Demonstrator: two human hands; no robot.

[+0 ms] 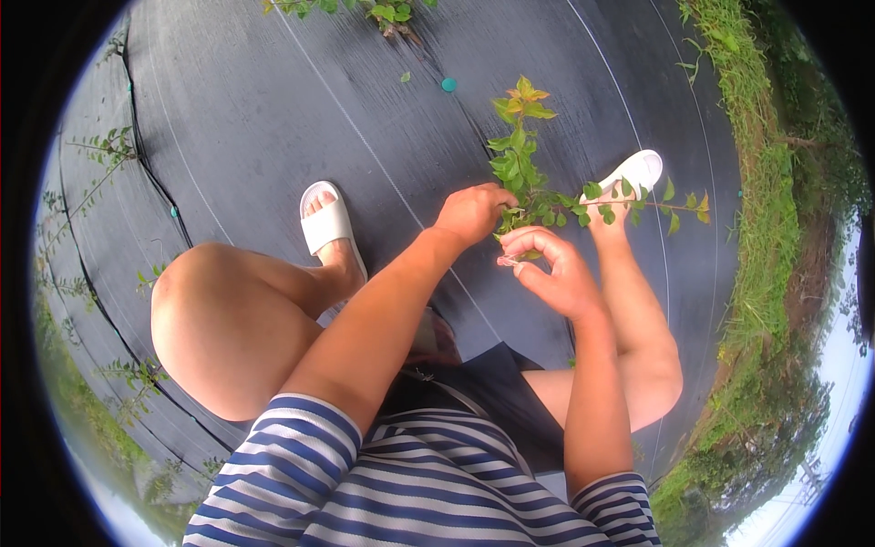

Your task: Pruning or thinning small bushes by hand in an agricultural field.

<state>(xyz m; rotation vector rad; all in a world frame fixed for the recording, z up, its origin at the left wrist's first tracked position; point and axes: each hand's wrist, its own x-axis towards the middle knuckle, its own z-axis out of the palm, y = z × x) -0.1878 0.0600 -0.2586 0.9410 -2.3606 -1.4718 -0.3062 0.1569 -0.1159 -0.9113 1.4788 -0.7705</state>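
A young leafy plant [519, 164] with yellow-orange tips grows up from the dark ground cover sheet [403, 137]; one of its branches stretches right, over my right foot. My left hand [475, 210] is at the plant's left side, its fingertips among the lower leaves; what they hold is hidden. Just below it, my right hand [550, 263] pinches a small bunch of thin pinkish ties or strings [506, 260] between thumb and fingers, close to the lowest leaves. A thin pale strip shows at the stem between the two hands.
White slide sandals [325, 229] are on my feet, either side of the plant. Another plant [393, 12] stands ahead at the top, near a teal disc [448, 85] on the sheet. Black hoses [140, 154] and more plants run along the left. Grass [759, 225] borders the right.
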